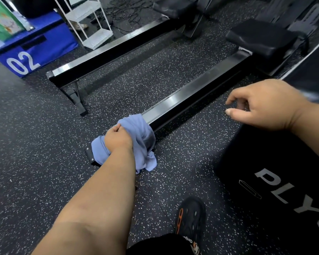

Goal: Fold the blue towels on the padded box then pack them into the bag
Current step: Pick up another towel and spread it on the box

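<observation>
A crumpled light blue towel (144, 142) is draped over the near end of a rowing machine rail (188, 96) at the middle of the head view. My left hand (118, 138) is clenched on the towel's top. My right hand (265, 105) hovers at the right, holding nothing, fingers loosely curled and apart, above the far corner of a black padded box (276, 181) printed with grey letters. A green bag (2, 19) stands on a blue padded box (35, 50) marked 02 at the far left.
A second rowing machine rail (107, 48) runs parallel farther back, with black seats (261, 39) at the far ends. A white wire shelf (88, 21) stands at the top. The floor is speckled black rubber. My black and orange shoe (190, 216) is at the bottom.
</observation>
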Tool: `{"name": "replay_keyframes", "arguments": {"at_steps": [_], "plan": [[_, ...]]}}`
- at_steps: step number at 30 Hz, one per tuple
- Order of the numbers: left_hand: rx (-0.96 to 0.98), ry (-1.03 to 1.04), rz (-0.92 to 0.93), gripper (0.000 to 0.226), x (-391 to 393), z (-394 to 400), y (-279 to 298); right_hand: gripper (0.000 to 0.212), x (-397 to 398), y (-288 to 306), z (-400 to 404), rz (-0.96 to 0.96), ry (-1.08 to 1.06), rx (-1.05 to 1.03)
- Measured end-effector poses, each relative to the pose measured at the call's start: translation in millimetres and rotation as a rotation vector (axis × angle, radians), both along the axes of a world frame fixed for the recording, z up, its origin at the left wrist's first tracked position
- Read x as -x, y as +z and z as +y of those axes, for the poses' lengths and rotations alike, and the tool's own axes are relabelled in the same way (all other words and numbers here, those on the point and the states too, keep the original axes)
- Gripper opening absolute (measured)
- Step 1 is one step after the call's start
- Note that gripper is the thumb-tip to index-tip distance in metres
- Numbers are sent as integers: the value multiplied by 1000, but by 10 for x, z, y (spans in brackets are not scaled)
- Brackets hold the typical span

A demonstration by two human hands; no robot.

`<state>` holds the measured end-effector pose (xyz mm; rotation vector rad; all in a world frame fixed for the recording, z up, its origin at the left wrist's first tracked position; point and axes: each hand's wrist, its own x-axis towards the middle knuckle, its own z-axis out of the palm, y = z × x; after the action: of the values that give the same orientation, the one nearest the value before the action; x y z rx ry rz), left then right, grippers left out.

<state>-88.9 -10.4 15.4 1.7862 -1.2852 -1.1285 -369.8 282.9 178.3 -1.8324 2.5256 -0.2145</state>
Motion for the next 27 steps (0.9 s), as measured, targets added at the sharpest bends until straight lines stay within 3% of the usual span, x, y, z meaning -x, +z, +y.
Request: {"name": "replay_keyframes", "arguments": {"at_steps": [4,10,17,20,25,27], "plan": [[101,-40,155,20,29,-60,274,42,3,-6,-10,-9,3,-5],[194,-118,384,19,77,98,1139,56,35,-22,5,-7,-11,-4],[130,-298,703,19,5,921,2263,67,-88,77,136,-36,-75,42],[67,-393,805,19,-85,1302,2693,71,-317,143,339,-172,-154,149],[-34,-529,890,21,-199,1974,3242,56,-895,230,903,-505,-269,274],[-99,-614,914,22,-241,2262,3365,41,-1114,318,1204,-664,-362,256]]}}
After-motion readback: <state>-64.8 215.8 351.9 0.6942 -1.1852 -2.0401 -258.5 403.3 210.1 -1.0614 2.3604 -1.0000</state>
